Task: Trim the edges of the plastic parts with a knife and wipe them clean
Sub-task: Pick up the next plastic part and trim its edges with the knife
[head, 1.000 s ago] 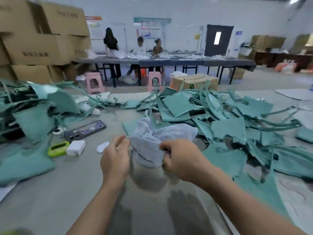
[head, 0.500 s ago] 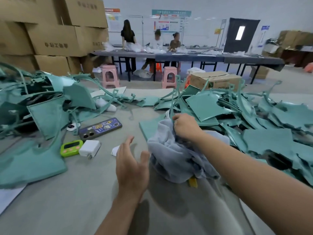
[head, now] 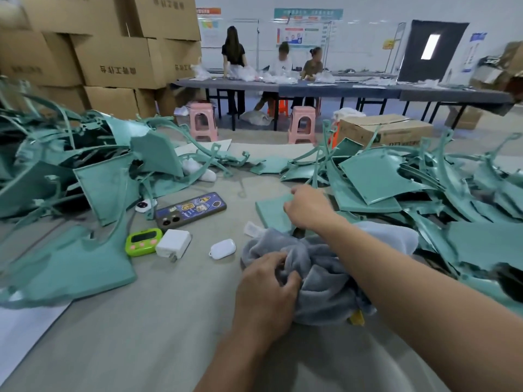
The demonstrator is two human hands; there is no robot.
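Here, fluffy cloth (head: 319, 281) beside flat teal panel (head: 271, 214)

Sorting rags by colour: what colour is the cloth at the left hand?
Grey cloth, head view.

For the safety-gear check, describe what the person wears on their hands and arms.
No gloves on the left hand or right hand, and no ring, watch or band visible. The left forearm and right forearm are bare to the frame's edge; no sleeve shows.
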